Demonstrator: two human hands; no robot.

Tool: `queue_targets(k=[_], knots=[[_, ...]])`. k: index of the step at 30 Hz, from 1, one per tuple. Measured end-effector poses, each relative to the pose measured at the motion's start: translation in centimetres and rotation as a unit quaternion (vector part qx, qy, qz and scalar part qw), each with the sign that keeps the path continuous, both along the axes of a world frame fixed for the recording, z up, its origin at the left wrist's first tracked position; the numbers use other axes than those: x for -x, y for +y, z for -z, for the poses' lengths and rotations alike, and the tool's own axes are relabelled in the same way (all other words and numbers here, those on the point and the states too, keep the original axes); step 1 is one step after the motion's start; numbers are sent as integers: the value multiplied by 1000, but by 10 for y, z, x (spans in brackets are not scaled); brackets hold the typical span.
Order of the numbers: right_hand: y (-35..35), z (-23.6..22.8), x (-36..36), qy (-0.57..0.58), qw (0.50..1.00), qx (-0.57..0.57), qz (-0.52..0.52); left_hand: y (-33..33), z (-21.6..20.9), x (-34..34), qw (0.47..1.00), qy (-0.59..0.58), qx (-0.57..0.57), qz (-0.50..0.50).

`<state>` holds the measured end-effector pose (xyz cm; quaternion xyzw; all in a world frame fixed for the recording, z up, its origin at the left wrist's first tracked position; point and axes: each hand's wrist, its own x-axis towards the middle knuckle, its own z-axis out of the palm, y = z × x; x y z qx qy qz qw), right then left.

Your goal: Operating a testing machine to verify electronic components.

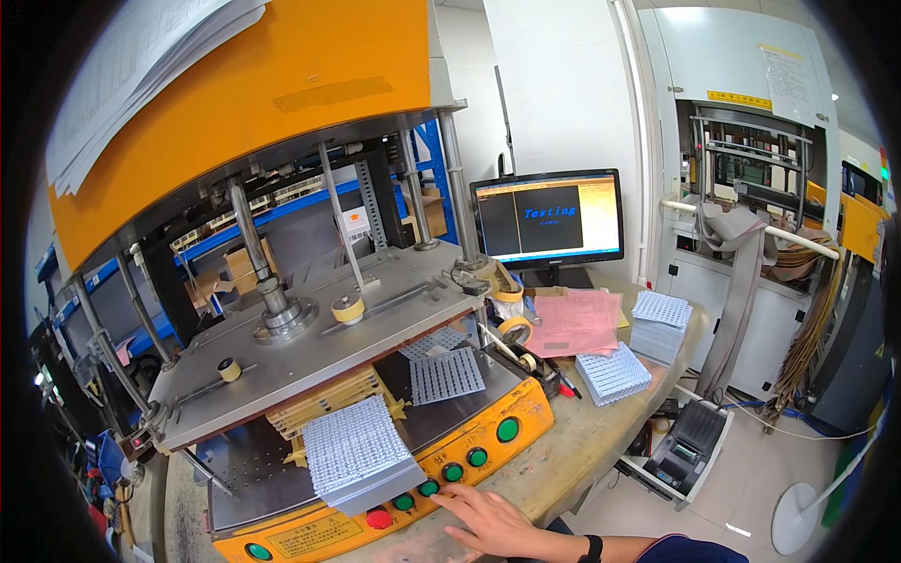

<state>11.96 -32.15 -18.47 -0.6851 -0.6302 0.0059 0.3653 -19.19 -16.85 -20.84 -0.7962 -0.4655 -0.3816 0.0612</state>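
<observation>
My right hand [490,522] comes in from the lower right, a black band round its wrist. Its fingers are stretched out and hold nothing. The fingertips lie at the front edge of the orange press panel [535,410], by a green push button [429,488]; whether they touch it I cannot tell. Close by on the left is a red button [379,519]. Above the buttons, a stack of pale perforated panels [355,446] overhangs the panel's edge. Another perforated panel [447,375] lies under the grey press plate [375,324]. My left hand is out of view.
Two more stacks of pale panels [612,377] [661,324] and pink sheets [575,321] lie on the bench at right. Behind them stands a lit monitor [549,220]. Steel columns [251,244] carry the orange press head [235,103]. A black printer-like device [690,446] sits lower right.
</observation>
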Motion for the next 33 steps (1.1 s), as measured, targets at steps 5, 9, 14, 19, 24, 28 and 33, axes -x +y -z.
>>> queue_targets(k=[5,9,14,19,24,28,33], knots=[[0,1,0,3,1000,0,-1,5,9,4,1000,7,-7,-7],[1,2,0,0,1000,-1,-2,5,8,4,1000,10,-25,-4],[0,1,0,1,1000,0,-2,1,2,1,1000,0,-4,-2],[1,2,0,-3,1000,-2,0,1,2,1,1000,-5,-5,0],[1,2,0,-4,1000,-6,0,1,4,2,1000,0,-8,-7],[0,1,1,-7,1000,-8,-2,1,5,2,1000,-4,1,-6],[0,-1,1,-16,1000,-21,-2,2,3,2,1000,1,-19,-2]])
